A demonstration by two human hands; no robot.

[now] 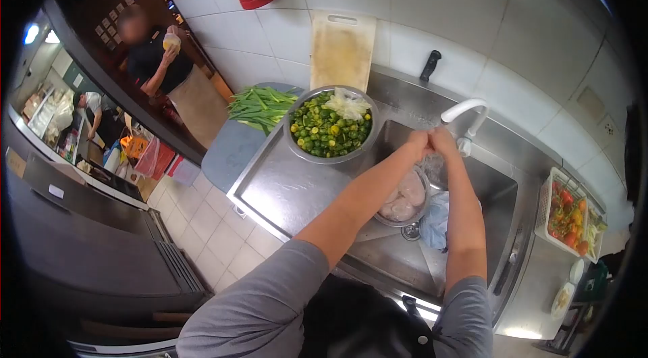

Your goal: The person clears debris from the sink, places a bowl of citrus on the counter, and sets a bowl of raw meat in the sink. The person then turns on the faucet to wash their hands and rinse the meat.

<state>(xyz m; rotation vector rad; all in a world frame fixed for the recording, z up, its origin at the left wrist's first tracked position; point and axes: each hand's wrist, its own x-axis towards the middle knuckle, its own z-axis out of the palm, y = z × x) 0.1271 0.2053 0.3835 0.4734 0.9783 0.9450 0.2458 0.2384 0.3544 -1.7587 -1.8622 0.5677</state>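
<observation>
My left hand [419, 142] and my right hand [441, 140] are together over the sink [486, 186], just left of the white faucet [466, 111]. Their fingers look closed, but what they hold, if anything, is hidden. Something clear and glistening, water or thin plastic, shows below them. Under my left forearm, a metal bowl [425, 213] holds pale raw chicken pieces [410, 190]. A light blue plastic bag [435, 219] lies in the sink beside the bowl, partly behind my right forearm.
On the left drainboard stands a large bowl [292, 144] of cut green citrus [327, 130], near green stalks [260, 107]. A cutting board [343, 50] and black-handled knife [430, 65] are at the wall. A vegetable basket [545, 223] sits right. Another person [162, 64] stands at the doorway.
</observation>
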